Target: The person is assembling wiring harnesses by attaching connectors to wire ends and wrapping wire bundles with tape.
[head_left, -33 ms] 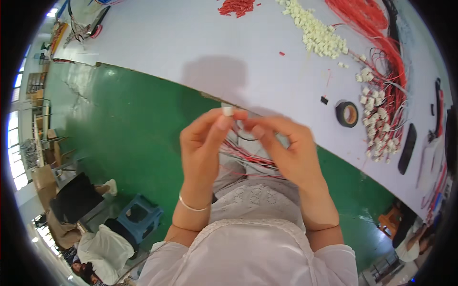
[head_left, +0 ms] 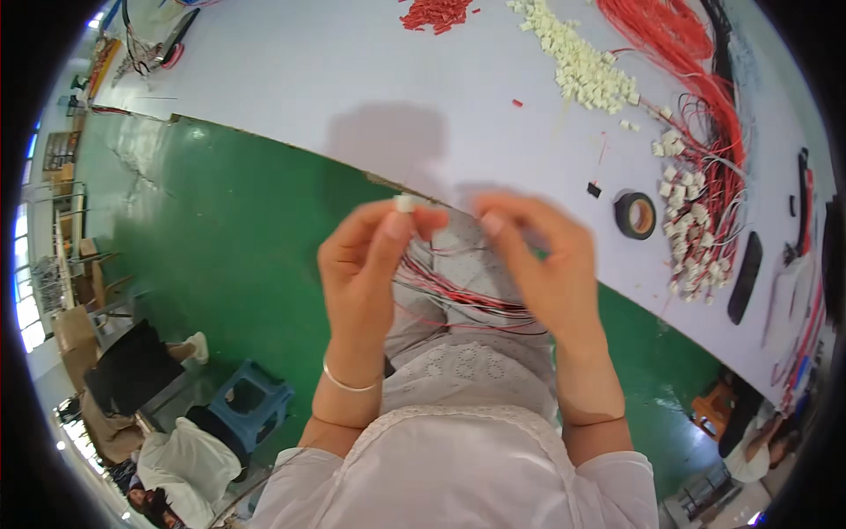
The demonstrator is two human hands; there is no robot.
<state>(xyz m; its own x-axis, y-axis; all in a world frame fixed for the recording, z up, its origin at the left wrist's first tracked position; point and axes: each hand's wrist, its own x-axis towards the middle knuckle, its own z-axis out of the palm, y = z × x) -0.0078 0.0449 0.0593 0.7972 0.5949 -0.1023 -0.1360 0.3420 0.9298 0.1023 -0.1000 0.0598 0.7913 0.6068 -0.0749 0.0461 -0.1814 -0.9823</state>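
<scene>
Between the thumb and fingertips of my left hand (head_left: 359, 260) a small white plastic connector (head_left: 404, 204) is pinched, held just off the table's near edge. My right hand (head_left: 555, 260) is apart from it, to the right, with thumb and index finger together. Whatever those fingertips hold, if anything, is too small or blurred to make out. A bundle of thin red, black and white wires (head_left: 467, 300) hangs below my hands across my lap. Its upper end runs up behind my left fingers, and I cannot tell which wires join the connector.
On the white table (head_left: 291, 79) lie loose white connectors (head_left: 582, 75), red pieces (head_left: 438, 13), red wire coils (head_left: 665, 35), black tape (head_left: 634, 215) and wired connectors (head_left: 692, 229). A blue stool (head_left: 251, 401) and a seated person (head_left: 189, 463) are at the lower left.
My right hand has drawn away from my left, opening a gap between the fingertips. My left hand still pinches the white connector and has shifted slightly left.
</scene>
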